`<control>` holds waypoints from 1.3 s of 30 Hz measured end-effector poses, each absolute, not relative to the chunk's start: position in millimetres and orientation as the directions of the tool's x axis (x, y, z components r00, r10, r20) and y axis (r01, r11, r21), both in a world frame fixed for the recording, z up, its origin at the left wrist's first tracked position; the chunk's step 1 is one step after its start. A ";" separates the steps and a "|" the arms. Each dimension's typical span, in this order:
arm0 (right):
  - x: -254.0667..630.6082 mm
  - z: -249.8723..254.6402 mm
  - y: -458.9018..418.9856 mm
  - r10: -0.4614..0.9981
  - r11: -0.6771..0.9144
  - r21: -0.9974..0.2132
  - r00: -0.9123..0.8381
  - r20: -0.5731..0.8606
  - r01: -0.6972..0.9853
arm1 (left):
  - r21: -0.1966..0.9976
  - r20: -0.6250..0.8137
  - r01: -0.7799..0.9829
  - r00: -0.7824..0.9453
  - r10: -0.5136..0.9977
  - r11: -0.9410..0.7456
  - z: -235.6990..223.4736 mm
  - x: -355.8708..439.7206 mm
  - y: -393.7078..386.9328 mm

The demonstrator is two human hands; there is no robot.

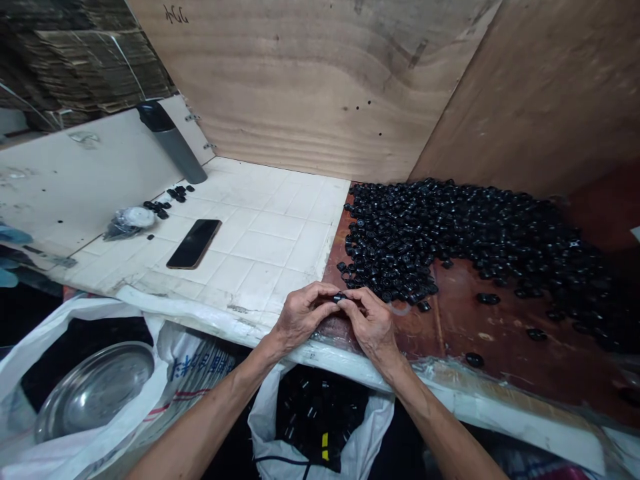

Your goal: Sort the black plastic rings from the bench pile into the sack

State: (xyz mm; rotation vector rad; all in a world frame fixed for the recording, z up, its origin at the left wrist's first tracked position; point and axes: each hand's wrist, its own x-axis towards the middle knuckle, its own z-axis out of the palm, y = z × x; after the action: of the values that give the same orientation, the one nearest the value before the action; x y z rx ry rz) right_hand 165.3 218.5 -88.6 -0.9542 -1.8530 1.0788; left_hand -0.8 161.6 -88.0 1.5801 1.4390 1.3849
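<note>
Between the fingertips of both hands is a small black cap-like plastic part [340, 297], held just above the front edge of the table. My left hand [306, 312] pinches it from the left, and my right hand [370, 323] grips it from the right. Fingers cover much of the part, so its exact shape is hard to see. Right behind my hands spreads a large pile of similar black parts [430, 227] on the red-brown board [400, 333]. Below my forearms hangs a white sack [265, 413] with many black pieces inside.
On the white tiled surface [270, 240] lie a phone [194, 244] and a plastic-wrapped roll [133, 220]. A grey bottle [177, 150] stands near the left panel. At lower left, a metal bowl [100, 387] sits in another sack [175, 387]. Wooden panels [320, 87] close the back.
</note>
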 end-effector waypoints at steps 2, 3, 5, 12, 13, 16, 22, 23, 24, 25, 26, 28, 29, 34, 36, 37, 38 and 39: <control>165.0 -91.2 219.5 0.859 0.402 -0.874 -0.443 0.257 0.273 | 0.904 0.302 0.349 -0.107 0.947 -0.248 -87.1 -0.7 161.6; 164.7 -92.4 219.8 0.852 0.419 -0.859 -0.454 0.260 0.294 | 0.901 0.304 0.353 -0.095 0.948 -0.253 -87.0 -0.6 161.7; 164.1 -93.9 219.5 0.854 0.424 -0.847 -0.454 0.255 0.322 | 0.895 0.307 0.362 -0.079 0.949 -0.259 -87.1 -0.4 162.2; 166.8 -92.1 215.0 0.851 0.405 -0.886 -0.448 0.275 0.225 | 0.920 0.283 0.315 -0.123 0.951 -0.233 -86.6 -0.7 163.5; 167.1 -92.5 215.1 0.844 0.412 -0.883 -0.461 0.275 0.227 | 0.918 0.294 0.311 -0.122 0.948 -0.245 -87.1 -1.0 163.6; 167.1 -95.2 216.5 0.857 0.423 -0.849 -0.445 0.261 0.317 | 0.900 0.345 0.319 -0.106 0.933 -0.297 -89.3 -1.6 163.9; 168.3 -91.7 215.4 0.848 0.435 -0.849 -0.453 0.275 0.300 | 0.897 0.357 0.324 -0.132 0.925 -0.301 -90.0 -1.1 164.6; 168.9 -90.2 215.0 0.838 0.450 -0.838 -0.469 0.278 0.307 | 0.899 0.356 0.322 -0.141 0.924 -0.298 -89.5 -1.0 164.6; 169.5 -88.8 214.7 0.833 0.463 -0.826 -0.476 0.282 0.321 | 0.900 0.355 0.321 -0.148 0.923 -0.295 -89.0 -0.9 164.6; 170.1 -87.5 214.5 0.834 0.468 -0.820 -0.471 0.287 0.330 | 0.900 0.355 0.322 -0.152 0.922 -0.293 -88.7 -0.8 164.5; 170.5 -86.4 214.4 0.839 0.464 -0.824 -0.459 0.291 0.325 | 0.900 0.356 0.323 -0.154 0.922 -0.294 -88.5 -0.7 164.5; 170.8 -84.8 214.6 0.844 0.441 -0.855 -0.449 0.292 0.273 | 0.901 0.353 0.320 -0.151 0.923 -0.292 -88.5 -0.7 164.7; 170.7 -84.4 214.9 0.843 0.429 -0.870 -0.455 0.288 0.244 | 0.904 0.347 0.314 -0.148 0.926 -0.289 -88.5 -0.8 164.9; 167.5 -84.4 216.6 0.861 0.358 -0.908 -0.453 0.232 0.216 | 0.919 0.322 0.283 -0.135 0.937 -0.275 -84.2 -1.6 164.9; 166.4 -82.5 215.2 0.858 0.329 -0.924 -0.471 0.205 0.197 | 0.913 0.334 0.289 -0.120 0.935 -0.289 -80.0 -1.2 162.4; 165.9 -80.7 213.3 0.854 0.314 -0.930 -0.484 0.191 0.188 | 0.903 0.351 0.304 -0.113 0.930 -0.304 -78.0 -0.6 159.9; 165.4 -78.4 210.3 0.853 0.299 -0.936 -0.491 0.174 0.187 | 0.887 0.376 0.328 -0.107 0.920 -0.324 -76.6 0.2 156.6; 164.7 -75.8 206.1 0.857 0.282 -0.939 -0.491 0.155 0.195 | 0.864 0.412 0.362 -0.105 0.905 -0.352 -76.0 1.4 152.3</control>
State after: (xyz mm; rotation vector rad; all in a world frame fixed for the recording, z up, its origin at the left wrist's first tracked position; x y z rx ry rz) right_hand 164.7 206.1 -75.8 -0.9464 -1.8690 1.2321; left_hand 1.4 152.3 -76.0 1.6861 1.3897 1.4691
